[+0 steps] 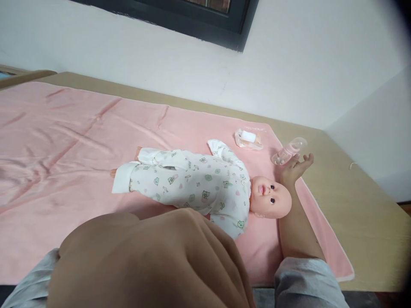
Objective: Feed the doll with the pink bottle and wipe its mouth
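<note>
A doll [192,179] in a white printed suit lies face up on a pink cloth [58,179] spread over a wooden counter [346,196]. Its head points toward the counter's right edge and its bare feet toward the left, midway between the far and near edges. A clear baby bottle [285,155] with a pink collar and a clear cap is by the cloth's right edge, near its far right corner; whether it stands or lies is hard to tell.

The right hand [293,169] is at the bottle, fingers spread outward toward the counter's right edge; I cannot tell whether its grip closes on the bottle. Its forearm runs past the doll's head from the near edge. The left hand [144,261] looms large at the near edge, its back to the camera and covering part of the doll's suit; its fingertips are hidden, so its grip cannot be told. A plastic packet [255,144] with a white piece [248,136] lies near the cloth's far right corner, left of the bottle.
</note>
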`<state>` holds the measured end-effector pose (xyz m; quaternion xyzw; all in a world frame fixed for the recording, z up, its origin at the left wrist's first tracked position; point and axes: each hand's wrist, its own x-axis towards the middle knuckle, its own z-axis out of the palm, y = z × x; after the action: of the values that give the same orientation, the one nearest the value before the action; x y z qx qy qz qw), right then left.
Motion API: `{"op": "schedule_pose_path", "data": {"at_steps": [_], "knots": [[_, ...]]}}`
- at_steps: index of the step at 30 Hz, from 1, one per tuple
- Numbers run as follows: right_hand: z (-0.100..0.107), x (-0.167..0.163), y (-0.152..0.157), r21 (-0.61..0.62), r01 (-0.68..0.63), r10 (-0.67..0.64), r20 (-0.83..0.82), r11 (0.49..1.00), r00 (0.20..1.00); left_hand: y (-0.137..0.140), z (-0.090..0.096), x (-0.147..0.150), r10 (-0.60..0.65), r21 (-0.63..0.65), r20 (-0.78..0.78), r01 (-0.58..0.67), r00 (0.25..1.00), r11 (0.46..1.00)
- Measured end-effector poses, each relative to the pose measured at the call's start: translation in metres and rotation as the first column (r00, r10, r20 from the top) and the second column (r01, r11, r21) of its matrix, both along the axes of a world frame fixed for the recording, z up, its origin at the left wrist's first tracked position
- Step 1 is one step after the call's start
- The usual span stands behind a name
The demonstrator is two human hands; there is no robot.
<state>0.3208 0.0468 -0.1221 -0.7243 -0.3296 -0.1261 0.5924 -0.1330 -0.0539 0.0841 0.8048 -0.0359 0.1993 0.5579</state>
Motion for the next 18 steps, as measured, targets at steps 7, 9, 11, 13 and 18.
{"op": "schedule_pose_path", "data": {"at_steps": [7, 9, 11, 13, 18], "knots": [[0.004, -0.002, -0.002, 0.015, -0.002, 0.002, 0.006, 1.0, 1.0, 0.016, 0.002, 0.012, -0.151, -0.043, 0.0, 0.151, 0.989, 0.988], [0.003, 0.0, -0.002, 0.013, 0.003, -0.003, 0.025, 1.0, 1.0, 0.017, 0.005, 0.012, -0.174, 0.011, -0.012, 0.174, 0.985, 0.985], [0.003, 0.0, -0.002, 0.014, 0.001, -0.002, 0.04, 1.0, 0.999, 0.018, 0.009, 0.012, -0.211, 0.064, -0.037, 0.213, 0.977, 0.975], [0.002, 0.0, -0.002, 0.017, 0.002, -0.003, 0.053, 1.0, 0.999, 0.017, 0.012, 0.011, -0.199, 0.102, -0.032, 0.202, 0.979, 0.974], [0.0, 0.003, -0.001, 0.041, 0.003, -0.007, 0.089, 0.999, 0.996, 0.004, 0.01, 0.01, -0.063, 0.185, 0.004, 0.061, 0.998, 0.981]]}}
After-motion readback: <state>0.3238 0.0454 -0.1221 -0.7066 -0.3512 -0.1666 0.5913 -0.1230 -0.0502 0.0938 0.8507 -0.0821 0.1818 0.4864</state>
